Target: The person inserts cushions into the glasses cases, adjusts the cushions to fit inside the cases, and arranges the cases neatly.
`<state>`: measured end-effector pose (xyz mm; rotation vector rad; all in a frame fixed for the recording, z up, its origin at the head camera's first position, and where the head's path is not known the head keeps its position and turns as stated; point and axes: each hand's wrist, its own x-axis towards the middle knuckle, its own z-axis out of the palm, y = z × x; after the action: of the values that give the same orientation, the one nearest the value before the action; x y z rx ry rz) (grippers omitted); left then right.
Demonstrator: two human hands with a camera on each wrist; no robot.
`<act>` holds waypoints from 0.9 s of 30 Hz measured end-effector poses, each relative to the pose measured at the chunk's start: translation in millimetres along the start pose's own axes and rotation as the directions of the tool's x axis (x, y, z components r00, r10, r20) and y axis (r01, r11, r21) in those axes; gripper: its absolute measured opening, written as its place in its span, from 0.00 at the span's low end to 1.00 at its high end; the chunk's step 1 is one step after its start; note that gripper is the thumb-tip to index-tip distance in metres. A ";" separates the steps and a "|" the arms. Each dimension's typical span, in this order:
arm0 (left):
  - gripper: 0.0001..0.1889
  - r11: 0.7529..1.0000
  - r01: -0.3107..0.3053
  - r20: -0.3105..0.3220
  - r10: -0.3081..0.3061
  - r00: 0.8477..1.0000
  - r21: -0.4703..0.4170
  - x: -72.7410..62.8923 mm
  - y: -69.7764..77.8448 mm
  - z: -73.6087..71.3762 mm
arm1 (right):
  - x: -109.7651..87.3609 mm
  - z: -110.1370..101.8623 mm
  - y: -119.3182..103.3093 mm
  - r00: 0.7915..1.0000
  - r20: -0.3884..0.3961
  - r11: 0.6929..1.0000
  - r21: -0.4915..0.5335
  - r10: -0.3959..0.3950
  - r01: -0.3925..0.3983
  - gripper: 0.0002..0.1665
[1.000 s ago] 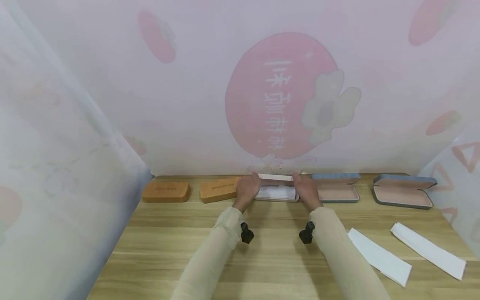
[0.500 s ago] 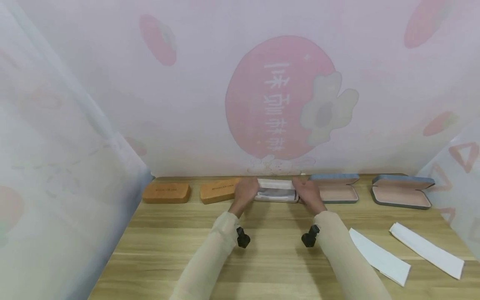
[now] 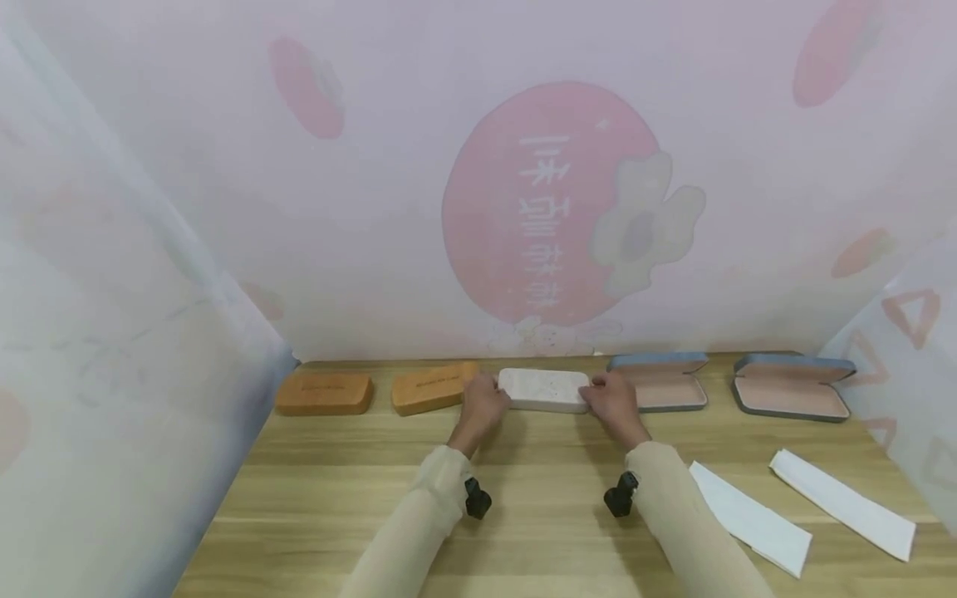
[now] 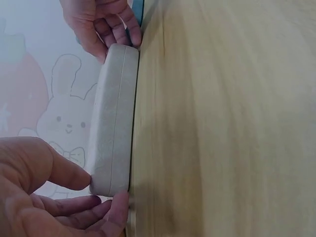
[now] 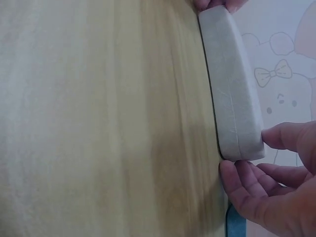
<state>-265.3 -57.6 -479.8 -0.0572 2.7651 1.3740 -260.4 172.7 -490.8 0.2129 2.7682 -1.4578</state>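
Note:
A pale, closed glasses case [image 3: 543, 390] lies on the wooden table near the wall, its lid down and a thin seam along its front. My left hand [image 3: 482, 407] holds its left end, the thumb on the upper edge and the fingers curled low at the end, as the left wrist view shows. At the other end, my right hand [image 3: 617, 409] holds it in much the same way, thumb [image 5: 281, 136] at the top corner and fingertips low. What is inside the case is hidden by the lid.
Two orange-brown cases [image 3: 325, 393] [image 3: 429, 389] stand shut to the left. On the right are two blue-grey cases [image 3: 661, 390] [image 3: 792, 397] with raised lids and pink linings. Two folded white cloths [image 3: 755, 519] [image 3: 845, 502] lie nearer, at the front right. A patterned curtain wall [image 3: 374, 249] rises behind.
The pale case's lid has come down from raised to shut, hiding the white cloth inside. Both hands have moved from the lid's sides down to the case's ends.

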 end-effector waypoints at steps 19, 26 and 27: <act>0.03 0.993 -0.099 -0.109 0.105 0.989 0.062 -25.3 1.9 -6.0 | -26.2 -9.6 -4.7 0.999 -0.052 1.000 -0.010 0.001 -0.001 0.26; 0.11 0.972 -0.235 -0.008 0.235 0.972 -0.026 -35.2 15.3 3.6 | -36.0 -19.8 -4.6 0.999 -0.044 1.000 -0.028 -0.009 0.008 0.24; 0.11 0.969 -0.246 0.007 0.247 0.969 -0.028 -36.7 17.0 5.6 | -37.8 -20.7 -3.7 0.999 -0.042 1.000 -0.029 -0.010 0.008 0.25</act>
<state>-229.5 -42.5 -467.3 0.3025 2.8219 1.4569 -222.2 183.2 -473.4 0.2336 2.8245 -1.4313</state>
